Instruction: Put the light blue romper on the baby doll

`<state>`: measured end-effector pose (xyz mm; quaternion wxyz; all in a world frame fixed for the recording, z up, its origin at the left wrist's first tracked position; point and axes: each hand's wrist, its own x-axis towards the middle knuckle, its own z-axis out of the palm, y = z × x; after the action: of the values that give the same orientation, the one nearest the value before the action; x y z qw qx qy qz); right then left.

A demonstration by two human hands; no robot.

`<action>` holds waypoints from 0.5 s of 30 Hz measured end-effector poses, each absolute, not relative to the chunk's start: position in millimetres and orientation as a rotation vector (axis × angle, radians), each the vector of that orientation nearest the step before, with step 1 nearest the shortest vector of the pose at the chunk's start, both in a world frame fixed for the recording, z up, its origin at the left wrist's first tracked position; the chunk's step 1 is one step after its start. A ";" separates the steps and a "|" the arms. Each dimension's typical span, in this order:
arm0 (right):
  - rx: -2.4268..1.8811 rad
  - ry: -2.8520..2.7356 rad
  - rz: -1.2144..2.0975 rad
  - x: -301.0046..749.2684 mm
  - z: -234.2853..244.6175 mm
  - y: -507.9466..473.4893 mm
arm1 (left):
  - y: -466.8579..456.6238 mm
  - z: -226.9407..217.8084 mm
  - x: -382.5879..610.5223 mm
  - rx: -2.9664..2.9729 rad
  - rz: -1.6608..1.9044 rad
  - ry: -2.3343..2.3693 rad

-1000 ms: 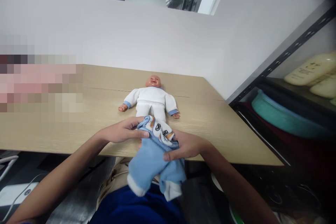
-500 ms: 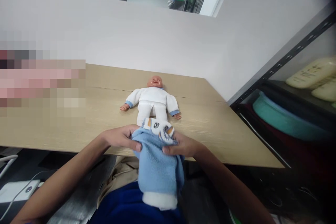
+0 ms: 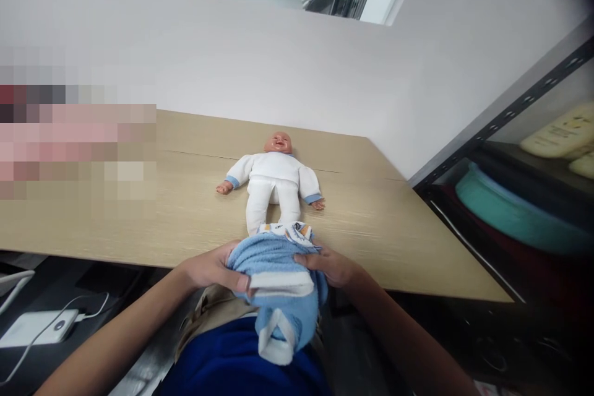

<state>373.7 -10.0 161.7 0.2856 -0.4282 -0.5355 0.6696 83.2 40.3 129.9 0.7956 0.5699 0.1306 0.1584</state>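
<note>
At the near edge of the wooden table (image 3: 399,235), you hold a blue fleece garment (image 3: 278,260) bunched between both hands. Your left hand (image 3: 211,269) grips its left side, thumb pressed by a white cuff (image 3: 281,284). Your right hand (image 3: 331,265) clasps the right side, so the fabric is gathered into a roll while another cuffed end hangs over your lap. The garment's patterned part touches the feet of the doll (image 3: 275,179), which lies flat on its back in a white suit, legs pointing toward you. A metal shelf (image 3: 524,105) holding a teal basin (image 3: 510,216) stands to your right.
</note>
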 end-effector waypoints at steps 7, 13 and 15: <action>-1.441 -1.593 1.393 355.2 161.8 -20.5 | 25.4 133.8 89.0 1.191 0.590 0.701; -1.775 -1.715 0.807 331.6 161.8 -23.5 | 21.7 126.5 101.1 1.490 0.696 1.035; -1.775 -1.758 0.723 328.5 163.0 -18.0 | 23.8 120.8 106.1 1.544 0.738 1.116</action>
<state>328.5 -18.0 163.0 0.2672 -0.6575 -0.6515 0.2681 106.1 23.8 120.8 0.5222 0.6444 0.4660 0.3080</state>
